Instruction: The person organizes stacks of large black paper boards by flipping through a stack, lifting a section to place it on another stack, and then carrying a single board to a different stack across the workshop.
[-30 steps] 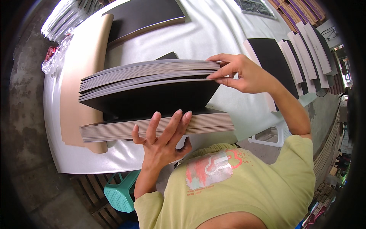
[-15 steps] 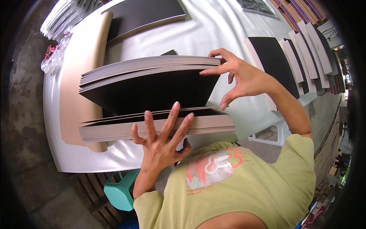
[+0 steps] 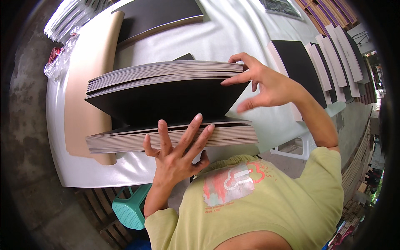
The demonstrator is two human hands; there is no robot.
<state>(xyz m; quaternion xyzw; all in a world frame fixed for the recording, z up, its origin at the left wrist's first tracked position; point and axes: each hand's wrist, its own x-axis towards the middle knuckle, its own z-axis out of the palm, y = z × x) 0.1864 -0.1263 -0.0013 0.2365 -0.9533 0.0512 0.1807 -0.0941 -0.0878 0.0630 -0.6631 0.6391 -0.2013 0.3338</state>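
In front of me a thick block of black-faced boards (image 3: 175,93) with pale edges is parted; whether the boards are bound, I cannot tell. Its far section is raised and leans back, and the near section (image 3: 125,143) lies low. My left hand (image 3: 175,156) is spread, fingers apart, its fingertips on the near section's pale edges. My right hand (image 3: 266,83) is at the right end of the raised section, one finger curled over its top and another in front, with the boards between them. The right thumb is apart from them, above the gap.
A roll of tan paper (image 3: 89,79) lies on the white-covered table (image 3: 83,177) at left. Another black board stack (image 3: 160,16) is at the back. More black boards (image 3: 298,68) stand in rows at right. A green stool (image 3: 131,210) and a white stool (image 3: 293,150) are below the table.
My right thumb has moved inward and slightly up. Loose boards on top of the near section have shifted, and the gap looks a little different. My left hand has hardly moved.
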